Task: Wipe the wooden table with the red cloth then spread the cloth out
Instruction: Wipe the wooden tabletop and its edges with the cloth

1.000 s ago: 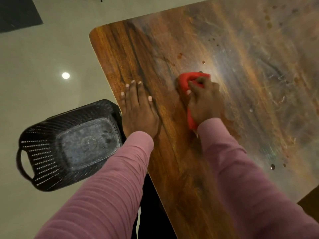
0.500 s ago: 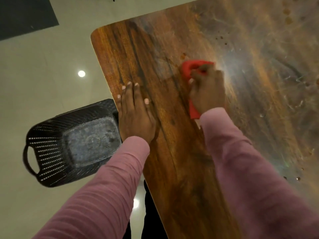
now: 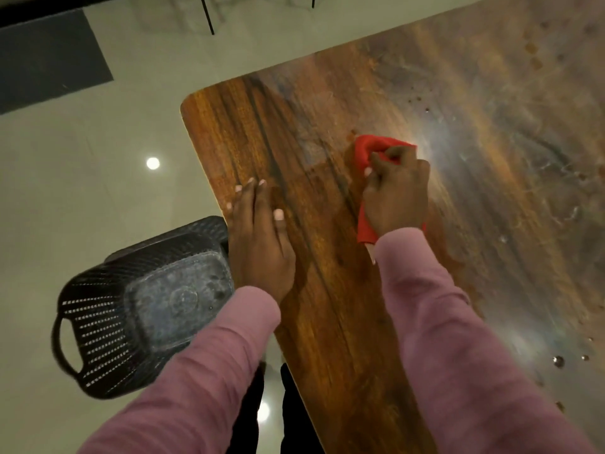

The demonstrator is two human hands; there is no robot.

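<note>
**Red cloth bunched under the right hand on the wooden counter**

The right hand [image 3: 397, 194] is gripping the red cloth [image 3: 368, 149], its fingers [image 3: 393, 155] curling round a crumpled fold and pressing it down onto the counter [image 3: 327, 322]. The cloth is lying bunched rather than spread. One lump is showing beyond the knuckles, and a narrow tail is sticking out beside the wrist. It is sitting on the left part of the counter, well in from the rounded far corner.

The left hand [image 3: 258, 244] is resting flat on the counter just inside its left edge, holding nothing. Its fingers [image 3: 248, 198] are lying straight and close together, with the thumb angling off to the side. Both arms are wearing pink sleeves [image 3: 458, 339].

Pale smears [image 3: 491, 152] are streaking the counter to the right of the cloth, and a few droplets [image 3: 558, 361] are sitting near its right side. A black slotted basket [image 3: 108, 339] is standing on the floor [image 3: 82, 198] just beside the counter's left edge, below the left hand. A dark mat [image 3: 49, 57] is lying on the floor farther off.
</note>
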